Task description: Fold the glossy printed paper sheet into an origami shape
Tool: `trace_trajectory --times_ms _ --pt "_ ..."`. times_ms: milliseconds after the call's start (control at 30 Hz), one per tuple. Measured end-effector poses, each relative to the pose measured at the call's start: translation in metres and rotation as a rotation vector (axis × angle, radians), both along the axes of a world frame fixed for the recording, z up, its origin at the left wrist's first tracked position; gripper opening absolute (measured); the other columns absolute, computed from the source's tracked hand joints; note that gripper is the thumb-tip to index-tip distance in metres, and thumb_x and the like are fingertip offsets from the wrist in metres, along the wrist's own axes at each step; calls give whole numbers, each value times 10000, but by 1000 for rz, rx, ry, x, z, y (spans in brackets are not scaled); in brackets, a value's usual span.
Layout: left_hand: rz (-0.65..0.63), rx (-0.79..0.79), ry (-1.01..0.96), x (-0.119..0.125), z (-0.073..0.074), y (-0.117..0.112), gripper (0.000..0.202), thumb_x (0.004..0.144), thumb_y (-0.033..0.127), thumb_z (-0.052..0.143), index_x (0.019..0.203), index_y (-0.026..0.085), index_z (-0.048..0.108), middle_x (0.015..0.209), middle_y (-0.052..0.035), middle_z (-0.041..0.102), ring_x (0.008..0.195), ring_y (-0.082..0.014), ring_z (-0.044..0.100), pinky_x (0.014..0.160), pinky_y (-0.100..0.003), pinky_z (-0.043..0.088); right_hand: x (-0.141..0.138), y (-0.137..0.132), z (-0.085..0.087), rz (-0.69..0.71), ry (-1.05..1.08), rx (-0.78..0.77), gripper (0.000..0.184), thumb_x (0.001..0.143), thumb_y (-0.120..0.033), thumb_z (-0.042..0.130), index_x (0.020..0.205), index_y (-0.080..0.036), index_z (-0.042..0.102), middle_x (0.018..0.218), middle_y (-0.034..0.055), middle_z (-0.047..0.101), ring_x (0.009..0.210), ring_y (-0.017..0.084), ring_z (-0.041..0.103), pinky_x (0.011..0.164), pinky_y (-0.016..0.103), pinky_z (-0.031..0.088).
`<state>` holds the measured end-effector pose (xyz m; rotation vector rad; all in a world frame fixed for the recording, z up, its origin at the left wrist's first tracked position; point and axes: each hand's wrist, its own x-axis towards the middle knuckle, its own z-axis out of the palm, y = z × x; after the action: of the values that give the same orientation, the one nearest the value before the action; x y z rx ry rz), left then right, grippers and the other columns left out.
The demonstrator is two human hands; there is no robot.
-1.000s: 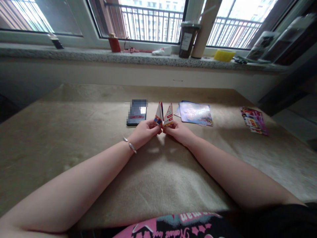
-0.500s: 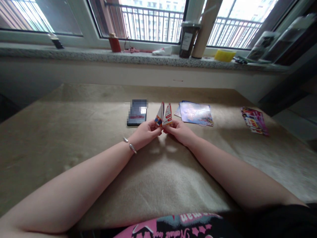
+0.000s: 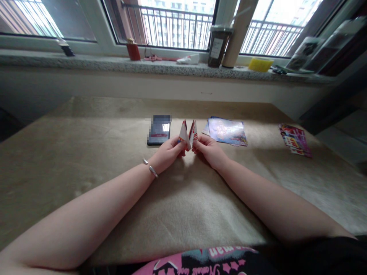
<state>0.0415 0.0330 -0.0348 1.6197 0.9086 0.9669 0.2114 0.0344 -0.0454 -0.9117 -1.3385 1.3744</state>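
Observation:
A small piece of folded paper (image 3: 184, 132), white with red and coloured print, stands up between my hands in two pointed peaks with a gap between them. My left hand (image 3: 169, 151) pinches its left side with thumb and fingers. On the right side, my right hand (image 3: 209, 149) pinches the other peak. Both hands are a little above the table, and some fingertips are hidden behind the paper. Just beyond my left hand lies a phone (image 3: 159, 130) with a blurred screen. Beyond my right hand is a small stack of glossy blue-purple sheets (image 3: 228, 131).
A beige cloth covers the table (image 3: 114, 118). Several colourful printed strips (image 3: 295, 140) lie at the right. On the stone windowsill (image 3: 100, 63) stand a red container (image 3: 133, 50), a dark lidded tub (image 3: 218, 46), a cardboard tube (image 3: 231, 49) and a yellow object (image 3: 260, 64).
The folded paper's two peaks have spread apart and turned, so more white shows on the left peak. My hands have shifted slightly around it, still pinching. Everything else stays put.

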Motion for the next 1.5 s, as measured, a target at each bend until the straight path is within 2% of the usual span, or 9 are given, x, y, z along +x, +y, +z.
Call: trace_trajectory --times_ms 167,333,467,567,733,833,1000,1267,1500 --pt "6 36 -72 0 -3 3 401 783 543 614 780 149 537 657 19 537 568 -82 473 536 -194 393 -1 0 -3 18 -30 6 378 664 -546 716 729 -185 628 640 -22 643 584 90 548 580 228 430" --pt "-58 29 -62 1 -1 1 354 786 490 647 799 146 562 693 -4 609 643 -106 572 613 -217 466 0 2 -4 -10 19 2 386 647 -538 734 770 -201 588 629 -37 653 598 106 610 587 235 460" --pt "-49 11 -211 1 -2 0 368 755 451 706 878 149 536 747 -10 651 667 -116 632 640 -234 519 0 3 -4 21 -10 31 375 635 -515 751 744 -189 601 691 -23 671 628 105 624 597 232 466" --pt "-54 20 -266 1 -3 1 363 764 454 706 837 146 528 717 -3 651 623 -110 639 609 -230 533 0 1 -3 39 -40 58 357 652 -502 745 761 -188 614 700 -15 677 639 108 632 591 230 469" --pt "-54 14 -265 1 -3 1 349 752 430 725 799 143 532 706 1 652 620 -109 649 594 -219 544 -3 -3 0 -14 32 97 355 668 -487 746 826 -206 599 660 -33 666 606 112 636 595 251 508" --pt "-53 12 -261 2 -4 0 335 745 405 734 823 142 542 726 8 641 639 -103 652 609 -214 554 -5 -5 2 -45 56 120 348 669 -504 738 789 -208 601 649 -32 663 595 121 641 606 277 543" --pt "-19 45 -306 4 -3 -4 323 754 377 731 899 159 541 761 10 644 680 -112 659 624 -226 568 -5 -7 3 -48 25 136 337 654 -492 752 741 -192 626 649 -20 669 602 124 645 605 274 560" --pt "73 31 -288 7 8 -11 343 745 437 722 839 160 545 680 13 638 583 -117 640 543 -230 560 -10 -13 6 -77 49 165 350 686 -473 739 852 -204 589 709 -17 659 637 145 661 606 314 583" --pt "112 86 -287 5 4 -9 320 727 410 737 855 164 576 704 10 633 641 -129 649 584 -246 577 -10 -15 9 -118 15 161 343 696 -506 716 792 -204 585 688 -19 647 611 147 664 604 318 594"
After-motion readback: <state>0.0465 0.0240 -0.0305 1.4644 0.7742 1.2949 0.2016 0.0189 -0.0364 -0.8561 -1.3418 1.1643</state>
